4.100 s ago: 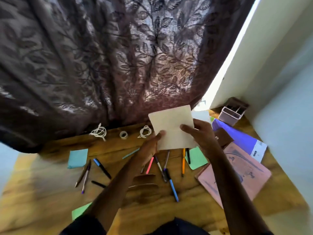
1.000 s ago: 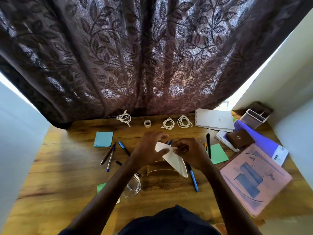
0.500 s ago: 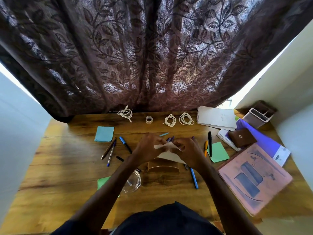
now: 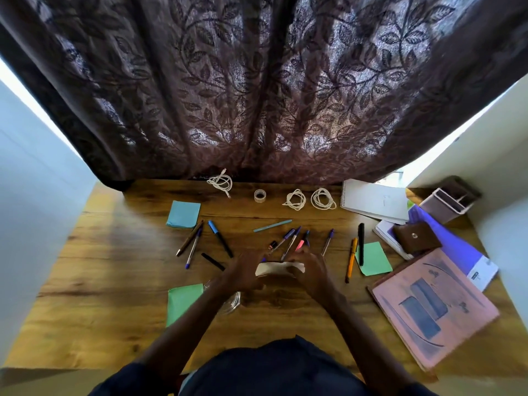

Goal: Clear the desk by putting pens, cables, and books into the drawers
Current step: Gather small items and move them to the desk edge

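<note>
Paper [image 4: 279,268]: four seconds back it was a flat sheet held up open. A second back it was bent over. Now it is squeezed into a short thick wad, low over the middle of the desk [image 4: 114,267]. This reads as scrap being folded up to get it out of the way, and it is not one of the task's own things.

Hands: the left hand [image 4: 244,274] has its fingers curled round the wad's left end, and the right hand [image 4: 311,275] is curled over its right end. They are close together, joined by the paper. Motion blur hides how hard they grip.

Task things, none in hand:
- pens [image 4: 290,242] lie scattered just beyond the hands, with more to either side
- cables [image 4: 294,200] lie in white coils along the far edge, under the curtain [image 4: 257,81]
- spiral notebook [image 4: 374,200] sits toward the far right corner
- pink book [image 4: 434,307] lies by the right edge

No drawer is in view. My judgement is that the clearing proper has hardly begun.
</note>
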Demonstrator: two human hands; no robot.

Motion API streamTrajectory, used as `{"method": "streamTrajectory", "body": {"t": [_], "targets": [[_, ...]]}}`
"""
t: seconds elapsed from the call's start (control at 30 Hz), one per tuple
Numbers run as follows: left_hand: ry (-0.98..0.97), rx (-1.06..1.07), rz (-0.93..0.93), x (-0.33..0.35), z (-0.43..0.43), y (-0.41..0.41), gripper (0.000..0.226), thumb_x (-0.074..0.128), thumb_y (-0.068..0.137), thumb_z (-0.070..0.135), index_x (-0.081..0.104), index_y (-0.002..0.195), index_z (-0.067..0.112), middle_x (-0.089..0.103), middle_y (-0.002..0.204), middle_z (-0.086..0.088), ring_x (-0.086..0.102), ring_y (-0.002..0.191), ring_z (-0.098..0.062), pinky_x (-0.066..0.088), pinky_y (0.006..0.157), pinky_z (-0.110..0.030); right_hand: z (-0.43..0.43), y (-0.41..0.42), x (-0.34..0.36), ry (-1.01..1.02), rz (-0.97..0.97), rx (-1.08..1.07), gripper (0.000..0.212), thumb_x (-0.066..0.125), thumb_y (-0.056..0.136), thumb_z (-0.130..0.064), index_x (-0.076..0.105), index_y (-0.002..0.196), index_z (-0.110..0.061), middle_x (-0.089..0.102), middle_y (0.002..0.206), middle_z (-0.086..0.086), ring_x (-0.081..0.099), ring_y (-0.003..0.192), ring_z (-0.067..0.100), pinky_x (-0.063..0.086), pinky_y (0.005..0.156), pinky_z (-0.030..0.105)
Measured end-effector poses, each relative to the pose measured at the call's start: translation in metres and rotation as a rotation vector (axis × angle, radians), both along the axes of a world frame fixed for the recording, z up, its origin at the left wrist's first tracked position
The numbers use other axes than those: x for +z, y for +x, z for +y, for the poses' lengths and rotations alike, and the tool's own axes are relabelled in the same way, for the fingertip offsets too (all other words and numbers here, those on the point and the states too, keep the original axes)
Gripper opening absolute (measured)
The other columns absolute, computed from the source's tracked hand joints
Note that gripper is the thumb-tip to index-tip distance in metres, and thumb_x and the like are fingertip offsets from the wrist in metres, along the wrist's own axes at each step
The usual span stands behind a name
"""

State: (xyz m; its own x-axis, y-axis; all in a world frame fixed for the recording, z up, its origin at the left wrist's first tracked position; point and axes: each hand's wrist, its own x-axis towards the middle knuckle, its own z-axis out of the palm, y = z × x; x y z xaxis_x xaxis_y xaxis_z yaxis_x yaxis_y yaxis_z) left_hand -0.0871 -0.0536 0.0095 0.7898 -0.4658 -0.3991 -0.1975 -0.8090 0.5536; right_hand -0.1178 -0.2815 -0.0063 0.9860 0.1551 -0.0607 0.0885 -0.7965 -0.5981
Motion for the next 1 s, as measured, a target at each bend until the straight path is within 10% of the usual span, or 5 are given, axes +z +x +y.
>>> {"method": "streamTrajectory", "body": {"t": [0.37,0.53,0.63,1.0], "targets": [[0.014,0.014,-0.048,-0.01,-0.01,-0.008,0.074,0.081,0.076,0.036,0.049,0.141,0.019,0.055,0.139,-0.004,0.049,0.128,-0.023,0.043,0.105,-0.039,-0.001,-0.01,-0.005,0.025,-0.004,-0.011,0.032,0.073,0.087,-0.025,0.066,0.118,-0.029,0.063,0.117,-0.007,0.058,0.106,0.008,0.056,0.084,0.031],[-0.024,0.034,-0.072,-0.015,-0.01,-0.009,0.07,0.081,0.075,0.03,0.053,0.138,0.019,0.06,0.133,-0.004,0.054,0.123,-0.023,0.046,0.1,-0.036,-0.004,-0.011,0.001,-0.007,0.08,0.055,0.068,0.075,0.076,-0.058,0.053,0.134,-0.03,0.056,0.134,-0.007,0.048,0.123,0.01,0.044,0.099,0.034],[-0.036,0.031,-0.111,-0.015,-0.011,-0.008,0.069,0.079,0.075,0.028,0.054,0.138,0.017,0.06,0.134,-0.005,0.054,0.123,-0.023,0.041,0.099,-0.032,0.0,-0.012,0.002,-0.113,0.147,0.082,0.068,0.078,0.079,-0.038,0.052,0.139,-0.023,0.057,0.138,0.001,0.048,0.129,0.019,0.041,0.108,0.046],[-0.436,0.646,-0.216,0.014,-0.017,-0.058,0.068,0.083,0.074,0.036,0.049,0.132,0.024,0.055,0.127,0.005,0.055,0.114,-0.012,0.053,0.089,-0.031,0.009,-0.004,0.036,0.085,0.118,-0.129,0.065,0.082,0.068,-0.051,0.066,0.119,-0.015,0.071,0.109,-0.005,0.067,0.092,0.013,0.057,0.077,0.033]]}}
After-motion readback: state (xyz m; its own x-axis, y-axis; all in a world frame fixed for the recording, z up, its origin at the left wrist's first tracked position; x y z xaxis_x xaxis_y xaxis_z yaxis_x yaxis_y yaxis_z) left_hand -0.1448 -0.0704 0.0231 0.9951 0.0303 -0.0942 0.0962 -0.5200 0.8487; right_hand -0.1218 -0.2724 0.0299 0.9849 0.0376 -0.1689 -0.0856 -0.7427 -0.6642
